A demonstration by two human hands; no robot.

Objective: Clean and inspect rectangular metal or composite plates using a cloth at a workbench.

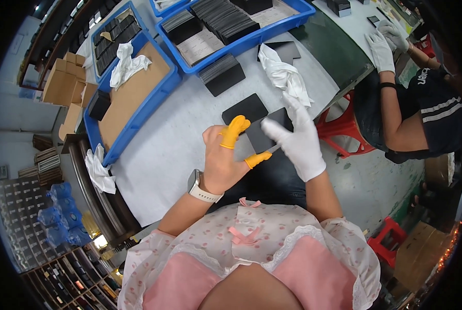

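A thin dark rectangular panel (262,137) is held tilted in front of me, over the table's near edge. My left hand (223,160), with yellow finger covers on thumb and forefinger, is closed on its left side. My right hand (302,139) wears a white glove, its fingers stretched out and thumb spread apart. That thumb overlaps the panel's face; I cannot tell whether it presses on it. Just beyond lies another black panel (245,107) flat on the white-covered table. Farther back sits a stack of black panels (222,76). A crumpled white cloth (285,77) lies beyond my right hand.
Blue trays with rows of black panels line the back, one tray rim (241,46) close to the stack. At left, a cardboard-lined blue tray (138,93) bears another cloth (128,64). A gloved co-worker (391,103) sits at right, beside a red stool (344,129).
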